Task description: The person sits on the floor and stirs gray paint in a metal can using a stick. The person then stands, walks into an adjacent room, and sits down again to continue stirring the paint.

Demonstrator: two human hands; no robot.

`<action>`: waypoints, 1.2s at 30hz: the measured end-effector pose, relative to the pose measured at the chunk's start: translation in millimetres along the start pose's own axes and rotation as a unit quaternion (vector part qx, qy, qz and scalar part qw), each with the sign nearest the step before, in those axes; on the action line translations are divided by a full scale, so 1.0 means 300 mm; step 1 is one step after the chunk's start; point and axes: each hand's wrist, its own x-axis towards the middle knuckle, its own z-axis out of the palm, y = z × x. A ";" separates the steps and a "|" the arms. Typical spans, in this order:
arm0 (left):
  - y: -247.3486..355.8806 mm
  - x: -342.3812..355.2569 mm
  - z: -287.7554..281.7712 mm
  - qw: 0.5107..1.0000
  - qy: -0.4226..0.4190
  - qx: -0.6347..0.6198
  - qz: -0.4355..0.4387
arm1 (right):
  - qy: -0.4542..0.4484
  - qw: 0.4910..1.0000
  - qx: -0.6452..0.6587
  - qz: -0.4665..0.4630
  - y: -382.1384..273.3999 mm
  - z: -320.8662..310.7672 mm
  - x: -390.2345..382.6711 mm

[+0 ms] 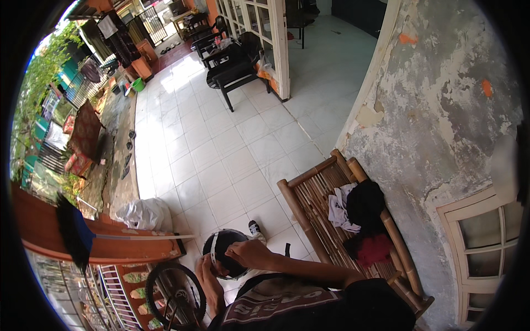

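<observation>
Low in the middle of the head view is a round black thing [235, 240], perhaps a bucket or a helmet; its kind is unclear. A narrow white strip [213, 245] with dark marks curves along its left side. My left hand [206, 273] is closed at the lower end of this strip, at the left rim. Over the black thing, my right hand [243, 252] is closed with its fingers drawn together; anything in them is too small to make out. My right forearm hides part of the lower rim.
To the right, a bamboo bench [309, 220] holds a heap of clothes [364, 207] by a peeling wall [441, 110]. A broom [83, 237], white sack [144, 214] and bicycle wheel [152, 298] are at left. Black chairs [240, 69] stand farther off on the tiled floor [226, 165].
</observation>
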 end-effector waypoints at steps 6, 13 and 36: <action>0.273 0.636 0.372 0.988 -0.137 0.060 -0.038 | 0.098 0.988 -0.059 0.100 0.420 -0.300 0.406; 0.580 1.269 0.935 0.951 -0.295 0.090 0.010 | 0.180 0.945 0.013 0.275 0.793 -0.689 0.749; 1.260 2.643 3.283 0.865 -0.496 0.070 -0.020 | 0.279 0.899 -0.030 0.335 2.584 -2.451 1.608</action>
